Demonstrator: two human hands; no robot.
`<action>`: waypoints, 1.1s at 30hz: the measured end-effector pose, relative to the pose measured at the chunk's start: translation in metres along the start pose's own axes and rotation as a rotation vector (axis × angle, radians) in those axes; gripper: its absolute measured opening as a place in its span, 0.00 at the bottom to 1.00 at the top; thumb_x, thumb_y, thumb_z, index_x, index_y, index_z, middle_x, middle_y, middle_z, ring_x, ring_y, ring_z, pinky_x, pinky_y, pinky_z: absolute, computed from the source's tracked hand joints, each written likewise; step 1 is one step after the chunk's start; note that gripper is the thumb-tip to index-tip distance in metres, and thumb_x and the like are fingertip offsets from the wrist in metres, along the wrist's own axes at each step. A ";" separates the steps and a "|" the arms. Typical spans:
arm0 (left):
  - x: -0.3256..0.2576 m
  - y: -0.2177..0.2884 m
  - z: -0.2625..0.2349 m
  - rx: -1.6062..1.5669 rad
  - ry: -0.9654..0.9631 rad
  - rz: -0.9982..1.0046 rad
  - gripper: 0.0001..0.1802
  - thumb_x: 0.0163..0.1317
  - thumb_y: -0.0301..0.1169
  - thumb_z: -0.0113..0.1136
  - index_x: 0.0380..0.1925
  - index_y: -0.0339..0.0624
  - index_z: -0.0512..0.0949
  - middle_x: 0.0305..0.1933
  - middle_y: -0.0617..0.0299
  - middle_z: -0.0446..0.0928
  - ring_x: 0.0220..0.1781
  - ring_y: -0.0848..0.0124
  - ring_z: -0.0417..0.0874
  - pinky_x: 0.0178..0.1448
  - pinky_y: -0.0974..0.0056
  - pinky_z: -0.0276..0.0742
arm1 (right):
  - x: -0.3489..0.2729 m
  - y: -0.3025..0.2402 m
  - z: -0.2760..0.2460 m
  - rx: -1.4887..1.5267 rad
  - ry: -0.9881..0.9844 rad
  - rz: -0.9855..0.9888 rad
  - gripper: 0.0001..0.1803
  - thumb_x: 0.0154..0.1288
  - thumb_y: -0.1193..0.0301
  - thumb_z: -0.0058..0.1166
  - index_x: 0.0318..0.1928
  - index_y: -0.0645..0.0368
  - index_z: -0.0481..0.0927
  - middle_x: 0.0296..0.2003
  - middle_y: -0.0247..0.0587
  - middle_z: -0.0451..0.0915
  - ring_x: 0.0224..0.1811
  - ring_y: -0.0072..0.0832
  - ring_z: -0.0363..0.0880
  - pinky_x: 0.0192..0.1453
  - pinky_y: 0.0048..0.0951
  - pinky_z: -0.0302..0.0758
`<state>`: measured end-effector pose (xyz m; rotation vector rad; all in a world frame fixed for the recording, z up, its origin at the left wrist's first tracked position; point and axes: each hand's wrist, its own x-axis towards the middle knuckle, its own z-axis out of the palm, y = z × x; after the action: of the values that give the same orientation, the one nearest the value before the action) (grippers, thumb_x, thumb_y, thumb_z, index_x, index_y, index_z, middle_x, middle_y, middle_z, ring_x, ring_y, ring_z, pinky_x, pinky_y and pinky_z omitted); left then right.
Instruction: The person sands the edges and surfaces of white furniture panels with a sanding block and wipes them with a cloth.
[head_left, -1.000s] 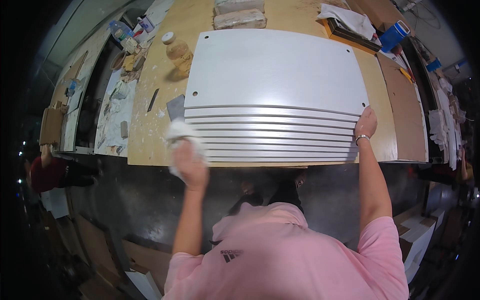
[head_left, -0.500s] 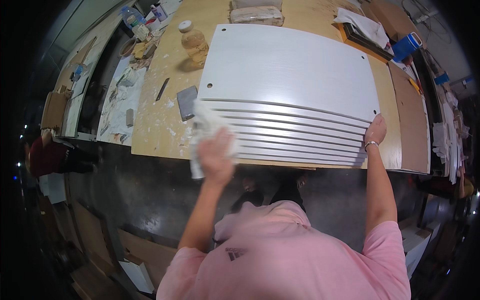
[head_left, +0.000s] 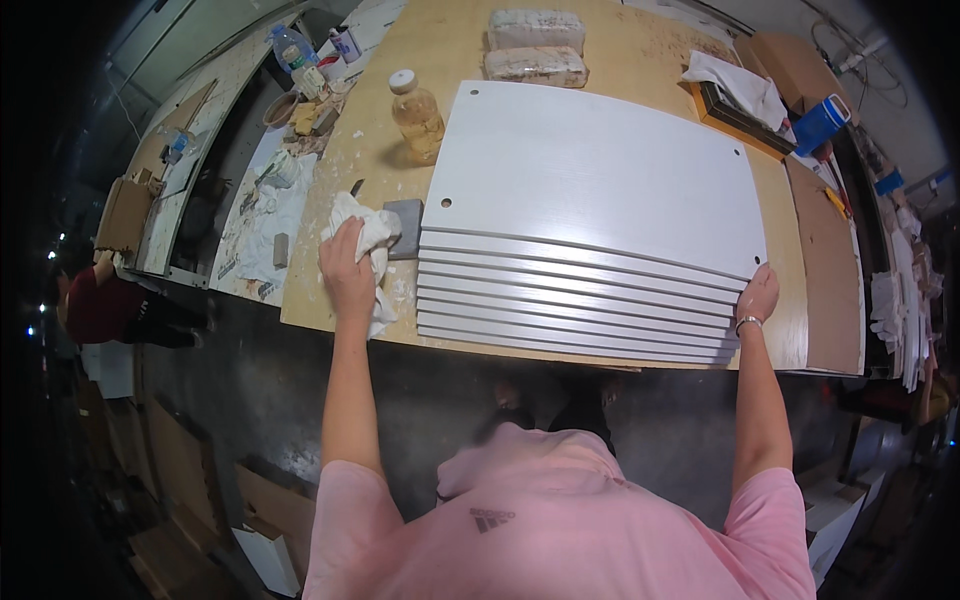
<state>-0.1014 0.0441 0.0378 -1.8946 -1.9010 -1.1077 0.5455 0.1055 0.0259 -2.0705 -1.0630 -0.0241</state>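
Note:
A stack of white panels (head_left: 590,170) with round corner holes lies on the table, its near edges stepped one below another. My left hand (head_left: 345,272) is closed on a crumpled white cloth (head_left: 370,228), resting on the tabletop left of the stack. Just beside the cloth, a grey block (head_left: 405,228), possibly a sanding sponge, touches or nearly touches the stack's left side. At the stack's right side, my right hand (head_left: 760,292) grips the panel edge near a corner hole; some fingers are hidden.
The wooden table (head_left: 340,130) carries a bottle of yellowish liquid (head_left: 417,120) and wrapped bundles (head_left: 537,67) behind the stack. A blue container (head_left: 820,124) and a cloth-topped frame (head_left: 740,115) stand at the far right. Another person (head_left: 105,300) is at the far left.
My left hand has carried the cloth leftward, off the stack's left side and onto the tabletop beside the grey block. My right hand keeps its place at the panels' right edge.

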 end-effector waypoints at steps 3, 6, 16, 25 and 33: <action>0.018 0.010 0.008 0.094 -0.154 0.067 0.32 0.49 0.25 0.59 0.59 0.54 0.78 0.68 0.68 0.73 0.60 0.53 0.71 0.68 0.48 0.62 | -0.001 -0.001 -0.002 -0.022 0.011 0.011 0.26 0.76 0.55 0.40 0.31 0.67 0.76 0.29 0.58 0.78 0.31 0.53 0.74 0.40 0.47 0.70; 0.016 0.009 0.019 0.164 -0.458 0.290 0.30 0.52 0.33 0.63 0.59 0.60 0.78 0.69 0.71 0.71 0.68 0.55 0.67 0.75 0.41 0.53 | 0.001 0.002 -0.001 -0.022 0.023 -0.001 0.26 0.76 0.55 0.39 0.32 0.67 0.76 0.29 0.58 0.78 0.31 0.53 0.75 0.40 0.47 0.70; 0.075 0.006 0.008 0.267 -0.130 0.038 0.19 0.56 0.28 0.63 0.50 0.48 0.83 0.63 0.64 0.78 0.65 0.55 0.72 0.71 0.46 0.61 | -0.001 0.008 0.000 -0.047 0.027 0.020 0.24 0.76 0.56 0.40 0.36 0.65 0.79 0.32 0.60 0.81 0.34 0.56 0.77 0.41 0.49 0.72; 0.137 0.110 0.104 -0.391 -0.245 0.078 0.14 0.61 0.27 0.62 0.47 0.37 0.82 0.54 0.50 0.81 0.57 0.54 0.79 0.64 0.57 0.73 | -0.006 -0.005 -0.006 -0.010 0.018 0.097 0.23 0.76 0.57 0.42 0.35 0.64 0.77 0.33 0.60 0.80 0.35 0.58 0.77 0.42 0.50 0.72; 0.210 0.169 0.171 -0.373 -0.408 0.210 0.16 0.60 0.30 0.64 0.47 0.37 0.82 0.55 0.48 0.80 0.60 0.52 0.77 0.64 0.55 0.74 | 0.063 -0.027 -0.011 0.131 -0.126 -0.204 0.18 0.71 0.62 0.50 0.49 0.65 0.78 0.47 0.55 0.81 0.52 0.48 0.77 0.60 0.43 0.70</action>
<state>0.0858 0.2913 0.1129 -2.6311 -1.7066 -1.1377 0.5717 0.1499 0.0728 -1.8603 -1.3147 0.0731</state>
